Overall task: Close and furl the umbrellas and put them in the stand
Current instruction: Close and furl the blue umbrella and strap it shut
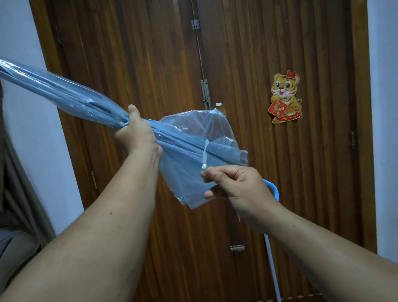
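Diagonally, the umbrella (49, 81) points up-left; left hand (137, 132) grips canopy, right hand (237, 184) pinches strap (205, 157).

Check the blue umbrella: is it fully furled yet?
Not yet. The umbrella is closed, but loose canopy billows below the left hand, and the right hand pinches the unfastened strap.
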